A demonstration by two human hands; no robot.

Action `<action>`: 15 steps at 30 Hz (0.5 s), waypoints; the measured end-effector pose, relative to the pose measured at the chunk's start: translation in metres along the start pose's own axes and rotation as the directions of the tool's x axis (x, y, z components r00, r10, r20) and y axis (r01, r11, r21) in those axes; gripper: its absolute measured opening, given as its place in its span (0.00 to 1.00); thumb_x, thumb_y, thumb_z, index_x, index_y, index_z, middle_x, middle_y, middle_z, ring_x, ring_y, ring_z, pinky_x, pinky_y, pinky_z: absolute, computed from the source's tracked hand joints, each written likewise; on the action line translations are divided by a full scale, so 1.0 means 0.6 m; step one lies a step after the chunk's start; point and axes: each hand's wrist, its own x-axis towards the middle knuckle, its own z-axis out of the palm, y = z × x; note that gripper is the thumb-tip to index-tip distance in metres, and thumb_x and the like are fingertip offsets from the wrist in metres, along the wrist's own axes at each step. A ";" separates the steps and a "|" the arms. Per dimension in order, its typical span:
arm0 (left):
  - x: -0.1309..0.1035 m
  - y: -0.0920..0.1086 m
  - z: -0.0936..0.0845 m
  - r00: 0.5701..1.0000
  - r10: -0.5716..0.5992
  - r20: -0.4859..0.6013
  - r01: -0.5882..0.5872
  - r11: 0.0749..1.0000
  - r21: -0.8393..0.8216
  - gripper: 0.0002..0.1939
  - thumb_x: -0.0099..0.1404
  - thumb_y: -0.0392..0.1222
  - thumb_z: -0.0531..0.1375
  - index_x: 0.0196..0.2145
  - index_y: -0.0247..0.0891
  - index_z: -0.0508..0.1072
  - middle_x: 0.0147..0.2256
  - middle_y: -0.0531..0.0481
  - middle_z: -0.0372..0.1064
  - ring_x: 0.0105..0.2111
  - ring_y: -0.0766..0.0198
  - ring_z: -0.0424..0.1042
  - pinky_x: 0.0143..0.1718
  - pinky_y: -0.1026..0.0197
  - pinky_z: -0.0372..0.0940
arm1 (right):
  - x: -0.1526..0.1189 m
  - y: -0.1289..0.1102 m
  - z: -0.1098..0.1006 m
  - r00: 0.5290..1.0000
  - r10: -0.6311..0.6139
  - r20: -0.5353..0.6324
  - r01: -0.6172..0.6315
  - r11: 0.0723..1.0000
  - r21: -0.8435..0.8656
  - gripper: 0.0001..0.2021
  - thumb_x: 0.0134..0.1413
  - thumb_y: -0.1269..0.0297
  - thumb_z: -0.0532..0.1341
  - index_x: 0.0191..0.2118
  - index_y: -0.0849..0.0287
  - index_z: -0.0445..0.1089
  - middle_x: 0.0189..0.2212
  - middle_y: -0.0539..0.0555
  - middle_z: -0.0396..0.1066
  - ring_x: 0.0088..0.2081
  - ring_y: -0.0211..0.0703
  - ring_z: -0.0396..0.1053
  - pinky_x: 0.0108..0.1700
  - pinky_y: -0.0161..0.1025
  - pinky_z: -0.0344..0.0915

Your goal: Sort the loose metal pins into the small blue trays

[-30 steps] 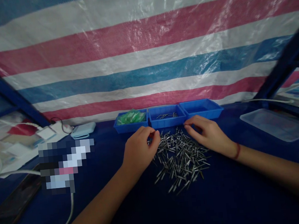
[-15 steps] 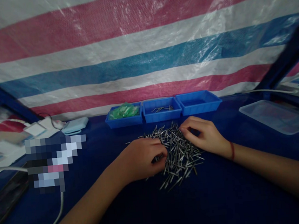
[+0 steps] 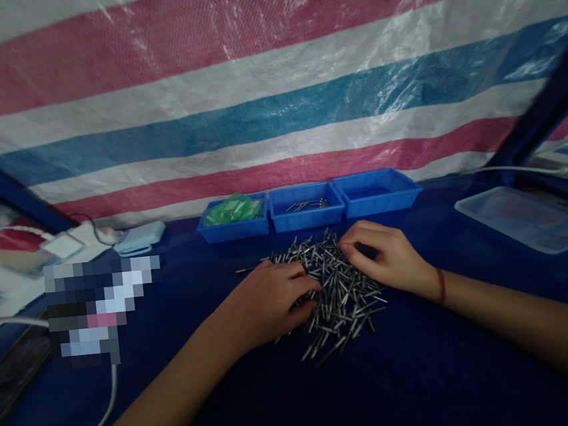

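Observation:
A loose pile of thin metal rivets (image 3: 339, 288) lies on the dark blue table (image 3: 302, 399). My left hand (image 3: 272, 301) rests over the pile's left side, its thumb and fingers apart, with rivets showing between them. At the pile's upper right edge, my right hand (image 3: 386, 253) has thumb and forefinger pressed together in a pinch; whatever is between the fingertips is too small to make out. A red band circles the right wrist.
Behind the pile stand three blue trays: one with green bags (image 3: 236, 209), a middle one (image 3: 309, 218) with a few rivets, and a right one (image 3: 381, 202). A clear plastic lid (image 3: 530, 219) lies right; a light blue case (image 3: 140, 237) and white cable (image 3: 111, 397) left.
The thumb and fingers of my left hand have spread apart over the rivets. My right hand keeps its pinch at nearly the same spot. The view has shifted slightly.

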 end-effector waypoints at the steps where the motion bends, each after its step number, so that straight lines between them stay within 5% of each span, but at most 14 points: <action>1: 0.000 0.000 0.001 1.000 -0.004 0.001 0.004 1.000 -0.005 0.10 0.63 0.40 0.56 0.43 0.44 0.70 0.35 0.53 0.68 0.33 0.64 0.68 0.36 0.60 0.57 | 0.000 0.000 0.000 1.000 -0.001 0.005 0.001 1.000 0.003 0.07 0.54 0.70 0.54 0.28 0.57 0.68 0.26 0.52 0.69 0.30 0.39 0.66 0.34 0.40 0.64; 15: 0.006 0.008 0.007 0.999 -0.039 0.025 0.039 0.999 0.012 0.08 0.64 0.41 0.56 0.41 0.40 0.70 0.37 0.51 0.67 0.35 0.63 0.68 0.36 0.59 0.59 | 0.000 0.001 0.000 0.999 -0.035 0.029 0.035 0.999 -0.001 0.06 0.54 0.71 0.55 0.29 0.58 0.67 0.26 0.52 0.68 0.30 0.39 0.66 0.33 0.39 0.64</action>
